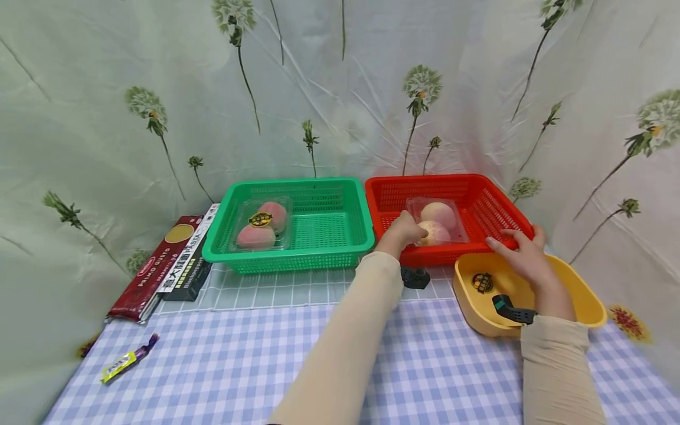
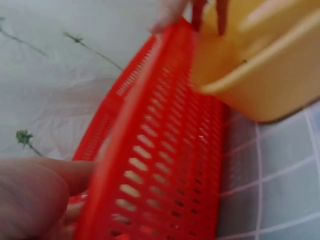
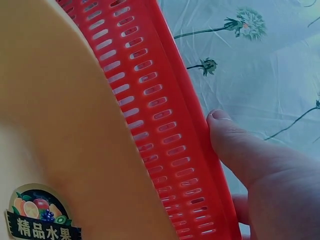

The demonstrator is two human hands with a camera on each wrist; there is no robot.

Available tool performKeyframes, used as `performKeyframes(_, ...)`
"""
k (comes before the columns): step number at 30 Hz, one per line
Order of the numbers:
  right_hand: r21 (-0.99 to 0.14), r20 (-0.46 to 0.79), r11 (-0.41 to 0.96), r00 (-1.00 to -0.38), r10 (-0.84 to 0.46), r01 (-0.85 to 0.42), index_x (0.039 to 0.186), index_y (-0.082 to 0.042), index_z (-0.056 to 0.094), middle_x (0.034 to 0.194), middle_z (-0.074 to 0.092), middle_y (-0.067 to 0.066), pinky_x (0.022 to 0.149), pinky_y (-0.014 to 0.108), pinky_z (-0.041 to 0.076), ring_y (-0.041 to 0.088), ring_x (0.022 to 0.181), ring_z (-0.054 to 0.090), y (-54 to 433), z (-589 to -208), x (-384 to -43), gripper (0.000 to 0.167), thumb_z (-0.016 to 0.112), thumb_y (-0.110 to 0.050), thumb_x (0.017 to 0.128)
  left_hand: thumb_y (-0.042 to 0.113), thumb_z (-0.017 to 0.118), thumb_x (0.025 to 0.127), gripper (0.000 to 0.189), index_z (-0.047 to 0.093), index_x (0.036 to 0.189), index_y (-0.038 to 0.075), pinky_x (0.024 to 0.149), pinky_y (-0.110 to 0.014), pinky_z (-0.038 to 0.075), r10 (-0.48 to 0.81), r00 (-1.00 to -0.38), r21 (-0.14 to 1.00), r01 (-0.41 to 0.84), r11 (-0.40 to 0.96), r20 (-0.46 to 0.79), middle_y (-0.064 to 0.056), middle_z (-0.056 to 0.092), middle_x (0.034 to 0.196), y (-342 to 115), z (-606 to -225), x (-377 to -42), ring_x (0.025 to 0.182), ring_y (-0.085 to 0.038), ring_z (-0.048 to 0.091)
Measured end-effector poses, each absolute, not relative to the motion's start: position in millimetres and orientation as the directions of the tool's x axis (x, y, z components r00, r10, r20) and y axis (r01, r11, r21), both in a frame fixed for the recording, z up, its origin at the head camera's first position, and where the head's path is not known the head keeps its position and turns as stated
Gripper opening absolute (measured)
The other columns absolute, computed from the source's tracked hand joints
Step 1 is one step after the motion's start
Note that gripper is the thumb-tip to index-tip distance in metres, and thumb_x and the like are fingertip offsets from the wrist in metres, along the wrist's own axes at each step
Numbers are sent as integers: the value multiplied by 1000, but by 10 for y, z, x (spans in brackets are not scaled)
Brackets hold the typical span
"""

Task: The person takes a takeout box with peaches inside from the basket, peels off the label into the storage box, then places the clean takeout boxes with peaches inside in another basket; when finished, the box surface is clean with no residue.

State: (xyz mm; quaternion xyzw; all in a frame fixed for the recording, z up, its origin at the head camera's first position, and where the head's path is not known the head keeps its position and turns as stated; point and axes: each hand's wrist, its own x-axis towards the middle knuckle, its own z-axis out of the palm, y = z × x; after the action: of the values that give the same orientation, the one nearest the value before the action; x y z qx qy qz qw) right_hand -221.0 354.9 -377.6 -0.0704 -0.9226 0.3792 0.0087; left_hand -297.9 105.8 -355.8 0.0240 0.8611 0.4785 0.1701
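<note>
In the head view my left hand (image 1: 406,229) reaches over the front rim of the red basket (image 1: 489,203) and holds the left side of a clear pack (image 1: 461,231) with two pale peach-like fruits. In the left wrist view its fingers (image 2: 75,175) pass behind the rim, so their tips are hidden. My right hand (image 1: 526,260) grips the basket's front right corner; in the right wrist view its thumb (image 3: 227,132) presses the rim. Below that hand stands a yellow bin (image 1: 576,295), against the basket wall, with a fruit-picture label (image 3: 37,215) inside.
On the left, a green basket (image 1: 324,236) holds another clear pack (image 1: 287,218) with two pink fruits. Beside it lie a red spaghetti packet (image 1: 154,268) and a black-and-white pasta box (image 1: 188,260). A wrapped sweet (image 1: 127,361) lies on the checked cloth (image 1: 223,360).
</note>
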Motion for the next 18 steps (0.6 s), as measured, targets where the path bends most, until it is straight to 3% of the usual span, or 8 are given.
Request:
performKeyframes(4,-712,-49,691,-991,123,121,150,8,28,156,-36,28,107,79,17,64,142,-11,3541,-3781,-2213,86,47,-57,98,32,70,90,68,40,148,13,100,-36,51,123,-964,653,-63,755,-235,-7,64,127,1157,-3559,-2888,105,-22,61)
performKeyframes(7,-713,-49,689,-990,131,126,150,8,29,156,-36,27,107,79,19,65,142,-8,3543,-3782,-2214,85,47,-57,98,36,69,90,66,44,149,22,99,-39,49,102,-972,580,-39,814,-210,-3,65,132,1213,-3556,-2850,113,-22,61)
performKeyframes(13,-710,-59,689,-987,146,145,151,7,28,156,-36,27,106,78,23,65,142,-7,3555,-3780,-2225,88,47,-60,97,31,60,95,54,49,147,37,101,-39,47,195,-957,588,33,808,-214,2,64,134,1208,-3550,-2848,109,-20,56)
performKeyframes(18,-705,-53,696,-988,145,140,150,7,29,157,-35,27,106,78,24,65,141,-5,3571,-3779,-2235,86,47,-59,98,33,59,97,45,55,142,33,95,-39,52,219,-973,588,135,797,-73,1,65,125,1223,-3589,-2888,106,-16,56)
